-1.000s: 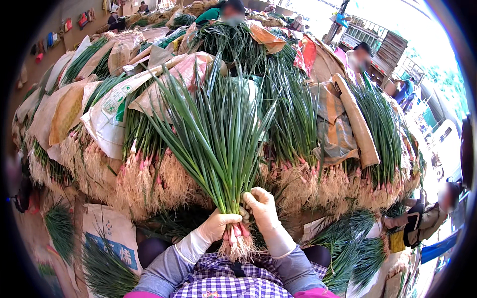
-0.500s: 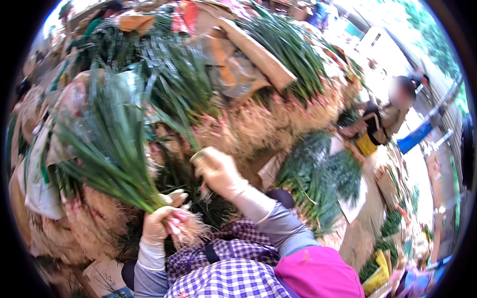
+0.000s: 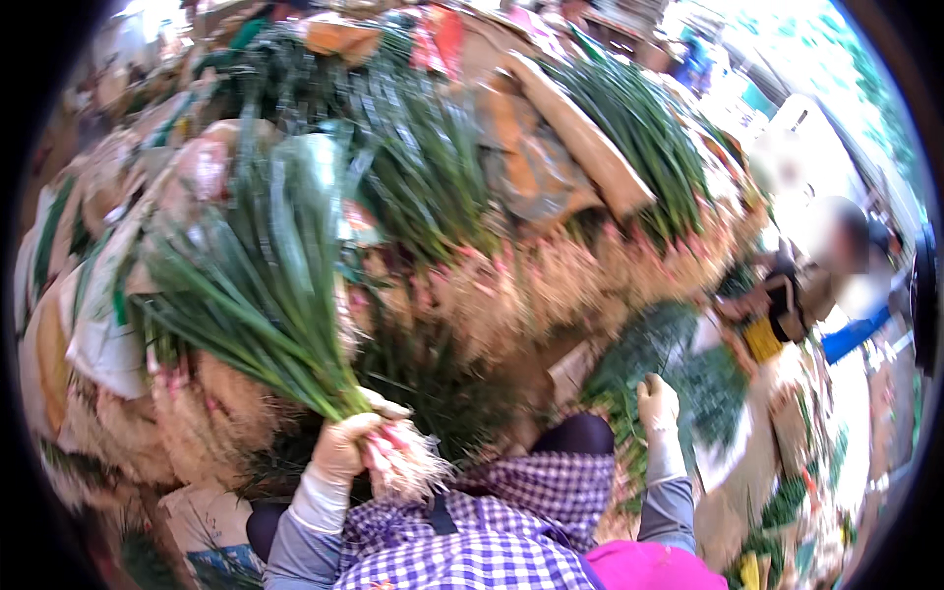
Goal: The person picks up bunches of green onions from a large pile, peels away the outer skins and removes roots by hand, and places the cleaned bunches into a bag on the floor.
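Observation:
My left hand (image 3: pixel 344 444), in a pale glove, is closed around a bunch of green onions (image 3: pixel 270 295) just above the roots. Their long green leaves fan up and to the left, while the pinkish-white bulbs and stringy roots (image 3: pixel 403 462) hang out to the right of my fist. Further right, my right hand (image 3: pixel 658 401), also gloved, is raised in front of a spread of loose greens (image 3: pixel 644 344). Its fingers look curled in, and anything inside them is hidden.
Behind lies a big heap of green onions (image 3: pixel 423 167) with roots facing me, partly covered by brown and orange sacking (image 3: pixel 541 147). Dark leafy trimmings (image 3: pixel 423 383) fill the space before my lap. At right sits another person (image 3: pixel 811 280); a pale sack (image 3: pixel 206 521) lies lower left.
My right hand has swung right, away from the bunch, to the loose greens. My left hand still grips the green onions. The whole view has shifted somewhat.

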### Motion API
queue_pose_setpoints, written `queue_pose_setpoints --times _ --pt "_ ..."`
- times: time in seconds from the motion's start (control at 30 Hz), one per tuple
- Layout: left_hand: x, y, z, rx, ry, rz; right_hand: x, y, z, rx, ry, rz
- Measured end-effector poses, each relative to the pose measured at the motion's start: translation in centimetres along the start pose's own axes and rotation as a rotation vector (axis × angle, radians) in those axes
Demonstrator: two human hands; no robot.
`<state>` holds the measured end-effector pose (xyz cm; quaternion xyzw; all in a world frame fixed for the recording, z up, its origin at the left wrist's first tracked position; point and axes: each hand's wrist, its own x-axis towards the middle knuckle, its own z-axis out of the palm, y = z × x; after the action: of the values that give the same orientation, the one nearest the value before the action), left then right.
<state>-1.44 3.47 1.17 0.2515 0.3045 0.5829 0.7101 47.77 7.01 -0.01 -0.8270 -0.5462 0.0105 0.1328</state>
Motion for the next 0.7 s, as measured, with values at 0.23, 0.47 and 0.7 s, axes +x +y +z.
queue_pose_setpoints --times 0.23,0.47,0.7 --pt "-0.1 0.3 -1.4 -0.034 -0.107 -0.010 4.9 -32.4 2.2 0.516 0.090 -0.828" --pt "-0.1 1.7 0.0 0.049 -0.071 -0.099 9.8 -38.4 0.8 0.347 -0.199 -0.724" --pt "-0.8 1.8 1.2 -0.052 0.080 -0.080 -3.4 -33.6 1.2 1.114 -0.896 -0.321"
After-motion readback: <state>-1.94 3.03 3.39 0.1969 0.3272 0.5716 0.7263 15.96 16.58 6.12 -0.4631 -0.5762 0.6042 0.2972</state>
